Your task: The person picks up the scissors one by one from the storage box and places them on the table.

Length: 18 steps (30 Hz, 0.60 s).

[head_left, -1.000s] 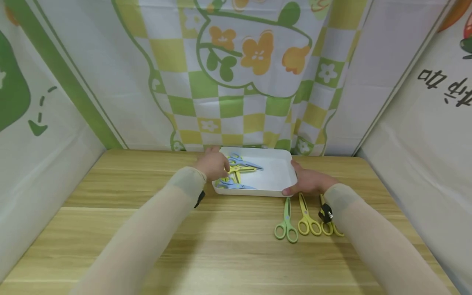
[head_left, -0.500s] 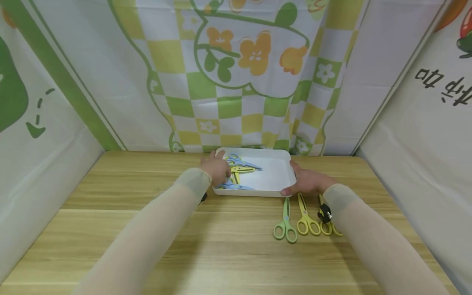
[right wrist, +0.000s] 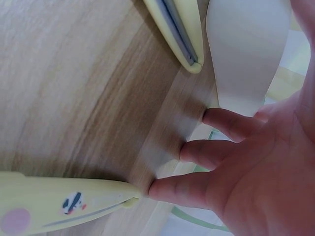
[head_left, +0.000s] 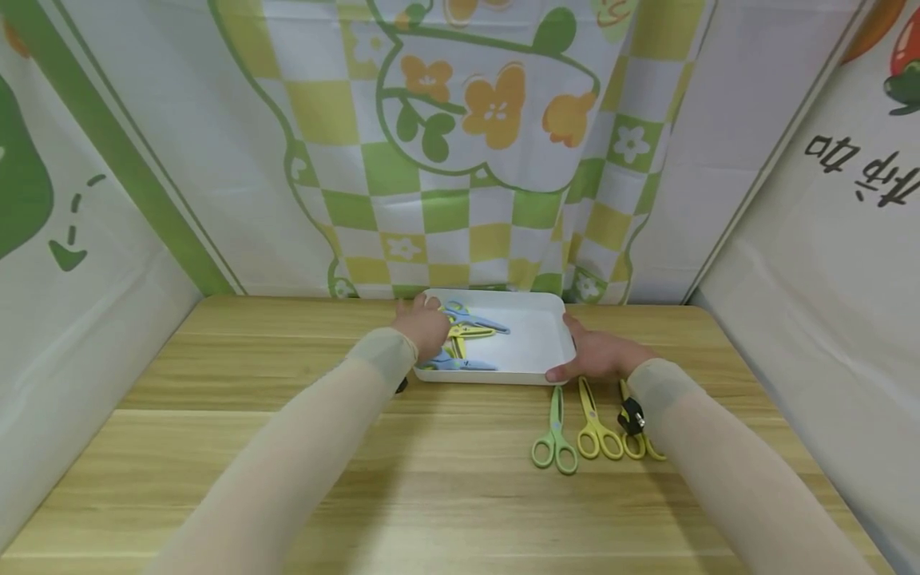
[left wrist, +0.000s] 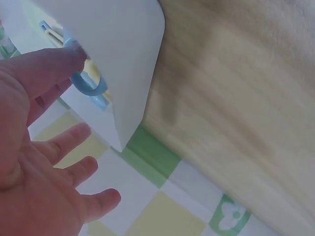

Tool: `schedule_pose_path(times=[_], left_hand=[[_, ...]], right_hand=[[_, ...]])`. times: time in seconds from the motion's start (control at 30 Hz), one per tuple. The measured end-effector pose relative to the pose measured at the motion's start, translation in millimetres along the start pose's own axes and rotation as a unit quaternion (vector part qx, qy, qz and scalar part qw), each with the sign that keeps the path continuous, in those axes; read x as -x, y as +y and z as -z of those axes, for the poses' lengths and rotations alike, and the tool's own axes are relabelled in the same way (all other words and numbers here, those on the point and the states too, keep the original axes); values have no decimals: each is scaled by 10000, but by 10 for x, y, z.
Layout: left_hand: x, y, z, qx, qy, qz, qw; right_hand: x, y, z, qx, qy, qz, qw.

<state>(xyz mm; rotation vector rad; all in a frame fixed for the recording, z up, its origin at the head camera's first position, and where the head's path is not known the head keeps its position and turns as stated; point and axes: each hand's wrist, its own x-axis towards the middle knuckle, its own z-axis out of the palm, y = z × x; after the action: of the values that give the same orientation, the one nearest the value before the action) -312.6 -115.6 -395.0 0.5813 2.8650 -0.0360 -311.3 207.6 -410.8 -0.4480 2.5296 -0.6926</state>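
A white tray (head_left: 535, 335) stands against the back curtain, with blue and yellow scissors piled in its left end. My left hand (head_left: 422, 329) reaches over that end. In the left wrist view its thumb and forefinger pinch the ring handle of blue scissors (left wrist: 88, 91), while the other fingers spread outside the tray wall. At the right end, my right hand (head_left: 604, 351) grips the tray corner, thumb on the front wall. Three of its fingers (right wrist: 182, 189) reach down to the table in the right wrist view. Part of the pile is hidden behind my left hand.
Green scissors (head_left: 555, 435) and yellow scissors (head_left: 592, 423) lie in front of the tray's right end. Another yellow pair (head_left: 634, 446) is partly covered by my right wrist. A checkered curtain (head_left: 446, 208) hangs behind the wooden table (head_left: 446, 495).
My left hand has shifted slightly right, further over the tray's left end, covering more of the scissors' handles. The right hand stays on the tray, and the scissors on the table have not moved.
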Motion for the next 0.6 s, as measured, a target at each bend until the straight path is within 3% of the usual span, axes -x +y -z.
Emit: schedule_pose_path(times=[0.47,0.6], left_hand=[[46,45,85,-759,472,-150,9959],[84,29,119,-614,680,-105,9957]], right_hand=[[-14,32,0,-328,-33,288,9990],[-13,32,2,-323,-40,301,9990]])
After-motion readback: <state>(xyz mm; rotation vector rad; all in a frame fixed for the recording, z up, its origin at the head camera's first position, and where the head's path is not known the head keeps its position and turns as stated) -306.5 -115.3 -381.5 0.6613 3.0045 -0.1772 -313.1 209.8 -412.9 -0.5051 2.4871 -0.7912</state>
